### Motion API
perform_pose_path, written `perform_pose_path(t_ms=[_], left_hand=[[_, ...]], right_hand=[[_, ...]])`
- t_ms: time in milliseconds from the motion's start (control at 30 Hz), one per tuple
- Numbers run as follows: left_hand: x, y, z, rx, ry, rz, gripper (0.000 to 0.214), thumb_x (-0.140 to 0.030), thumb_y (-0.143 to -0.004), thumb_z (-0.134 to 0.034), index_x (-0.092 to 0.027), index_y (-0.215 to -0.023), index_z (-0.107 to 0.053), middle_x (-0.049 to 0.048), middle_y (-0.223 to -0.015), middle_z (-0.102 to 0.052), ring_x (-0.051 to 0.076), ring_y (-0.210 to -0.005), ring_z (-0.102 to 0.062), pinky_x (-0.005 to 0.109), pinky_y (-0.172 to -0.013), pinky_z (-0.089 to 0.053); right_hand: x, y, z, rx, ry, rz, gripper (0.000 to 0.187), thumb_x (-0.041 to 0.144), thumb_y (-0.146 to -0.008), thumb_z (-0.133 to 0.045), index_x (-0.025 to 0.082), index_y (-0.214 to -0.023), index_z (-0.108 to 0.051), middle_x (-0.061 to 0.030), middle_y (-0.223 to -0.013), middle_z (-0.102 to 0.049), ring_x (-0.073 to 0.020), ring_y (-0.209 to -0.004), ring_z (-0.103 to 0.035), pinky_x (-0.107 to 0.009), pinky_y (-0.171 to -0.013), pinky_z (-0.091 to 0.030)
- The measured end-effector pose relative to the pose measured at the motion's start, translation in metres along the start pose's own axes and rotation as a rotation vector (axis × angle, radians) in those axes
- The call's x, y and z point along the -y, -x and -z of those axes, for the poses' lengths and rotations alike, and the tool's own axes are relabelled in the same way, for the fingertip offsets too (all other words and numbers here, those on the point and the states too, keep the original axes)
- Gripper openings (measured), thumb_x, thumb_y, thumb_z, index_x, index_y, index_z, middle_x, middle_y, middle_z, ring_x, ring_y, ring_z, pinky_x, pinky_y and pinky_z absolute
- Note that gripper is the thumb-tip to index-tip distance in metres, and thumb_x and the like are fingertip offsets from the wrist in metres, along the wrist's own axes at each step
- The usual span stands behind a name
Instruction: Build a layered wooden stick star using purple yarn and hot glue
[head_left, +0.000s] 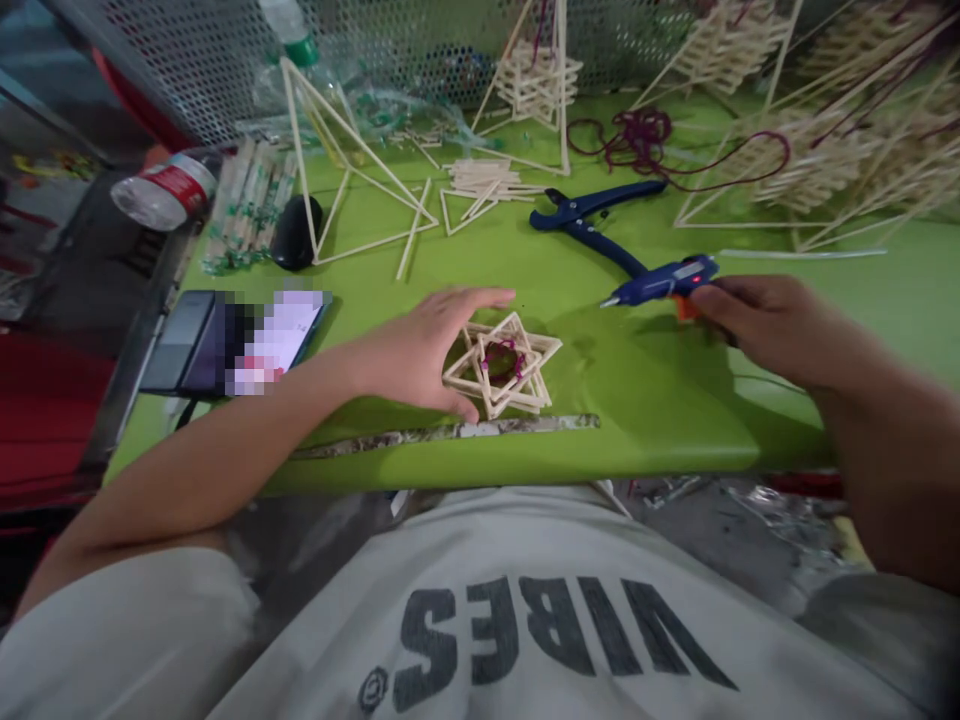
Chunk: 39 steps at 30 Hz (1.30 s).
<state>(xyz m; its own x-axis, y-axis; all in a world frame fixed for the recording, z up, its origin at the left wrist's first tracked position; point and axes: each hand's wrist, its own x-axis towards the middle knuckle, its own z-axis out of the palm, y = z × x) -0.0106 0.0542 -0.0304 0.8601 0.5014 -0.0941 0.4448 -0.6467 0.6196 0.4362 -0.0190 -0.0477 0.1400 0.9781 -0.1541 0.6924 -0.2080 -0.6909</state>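
Observation:
A small star built of stacked wooden sticks (pixel 517 368), with a loop of dark red cord in its middle, lies on the green table (pixel 660 400) near the front edge. My left hand (pixel 424 350) rests on the star's left side, fingers stretched out over it, thumb at its lower edge. My right hand (pixel 772 325) is closed round the handle of a blue glue gun (pixel 664 282). The gun's nozzle points left, above the table and to the right of the star.
Blue cutters (pixel 589 222) lie behind the glue gun. Loose sticks (pixel 484 180), stick pyramids (pixel 345 170) and finished stick pieces (pixel 847 140) fill the back. Dark red cord (pixel 637 135), a phone (pixel 262 340), a black object (pixel 296 232) and a plastic bottle (pixel 165 190) sit left and rear.

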Motion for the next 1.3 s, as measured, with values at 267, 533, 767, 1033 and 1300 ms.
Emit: perform_pose_path(t_ms=[267, 533, 767, 1033, 1300], left_hand=[[-0.003, 0.011, -0.005, -0.069, 0.151, 0.067, 0.106, -0.066, -0.088, -0.091, -0.035, -0.175, -0.039, 0.0166, -0.172, -0.060, 0.041, -0.160, -0.061, 0.061, -0.132, -0.054], [-0.023, 0.015, -0.006, -0.048, 0.127, 0.156, 0.086, -0.056, -0.093, -0.085, -0.029, -0.167, -0.048, 0.0177, -0.166, -0.063, 0.039, -0.152, -0.066, 0.057, -0.125, -0.058], [-0.014, 0.019, -0.012, -0.062, 0.049, 0.101, 0.107, -0.076, -0.086, -0.090, -0.034, -0.173, -0.043, 0.0182, -0.175, -0.052, 0.046, -0.159, -0.058, 0.060, -0.127, -0.055], [-0.010, 0.014, -0.022, -0.318, -0.029, -0.103, 0.085, -0.074, -0.086, -0.091, -0.033, -0.156, -0.065, 0.0139, -0.155, -0.065, 0.038, -0.145, -0.065, 0.056, -0.125, -0.054], [-0.020, 0.011, -0.025, -0.377, -0.069, -0.070, 0.070, -0.070, -0.088, -0.090, -0.028, -0.143, -0.076, 0.0122, -0.139, -0.074, 0.034, -0.131, -0.069, 0.053, -0.118, -0.056]], right_hand=[[0.091, 0.004, -0.049, 0.195, -1.020, -0.123, 0.042, 0.046, -0.078, -0.102, 0.022, -0.074, -0.067, -0.0027, -0.068, -0.067, -0.0166, -0.060, -0.065, -0.029, -0.053, -0.055], [0.087, -0.011, -0.090, 0.211, -0.689, 0.141, 0.045, 0.061, -0.083, -0.101, 0.023, -0.076, -0.079, -0.0033, -0.071, -0.077, -0.0168, -0.058, -0.068, -0.031, -0.052, -0.053], [0.077, -0.010, -0.100, 0.149, -0.558, 0.249, 0.044, 0.057, -0.075, -0.106, 0.025, -0.084, -0.076, -0.0013, -0.079, -0.073, -0.0185, -0.072, -0.063, -0.039, -0.068, -0.055], [0.072, -0.011, -0.104, 0.066, -0.517, 0.317, 0.045, 0.059, -0.073, -0.106, 0.030, -0.090, -0.076, -0.0025, -0.089, -0.073, -0.0216, -0.081, -0.063, -0.048, -0.085, -0.060], [0.072, -0.009, -0.102, 0.089, -0.461, 0.302, 0.044, 0.061, -0.079, -0.102, 0.030, -0.088, -0.072, -0.0026, -0.082, -0.070, -0.0223, -0.075, -0.062, -0.047, -0.075, -0.055]])
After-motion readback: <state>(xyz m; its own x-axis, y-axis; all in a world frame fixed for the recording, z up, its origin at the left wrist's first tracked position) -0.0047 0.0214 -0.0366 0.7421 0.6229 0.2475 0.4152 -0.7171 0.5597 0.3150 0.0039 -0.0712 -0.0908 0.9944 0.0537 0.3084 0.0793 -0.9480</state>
